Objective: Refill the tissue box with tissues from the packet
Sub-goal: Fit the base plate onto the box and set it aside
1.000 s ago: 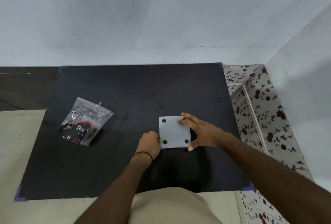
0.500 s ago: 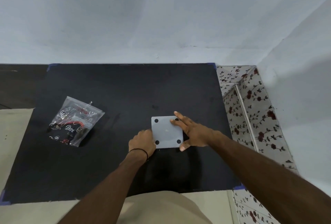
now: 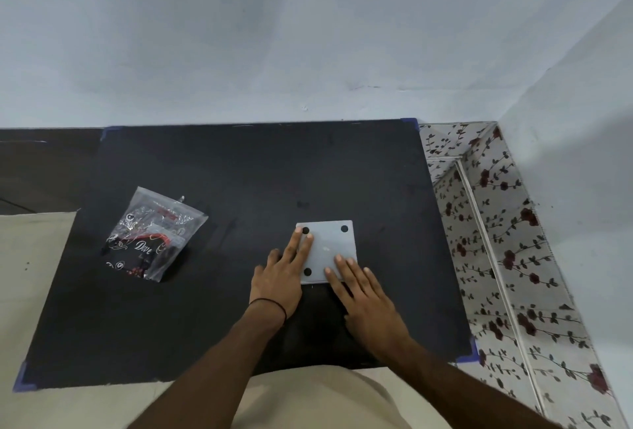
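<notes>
The tissue box [image 3: 327, 250] lay base-up on the black mat [image 3: 239, 171], its pale square underside and round black feet showing. Both hands rested flat on it with fingers spread and nothing clamped: the left hand [image 3: 281, 278] over the left edge, the right hand [image 3: 363, 295] over the near right corner. The base panel appeared rigid, smooth and light, so it would likely slide under pressure; grip was best taken at opposite edges. The tissue packet [image 3: 154, 236] lay well apart to the left on the mat, untouched. Its clear film looked soft, crinkly and slippery; hold was best taken across the bulk, not the loose film.
</notes>
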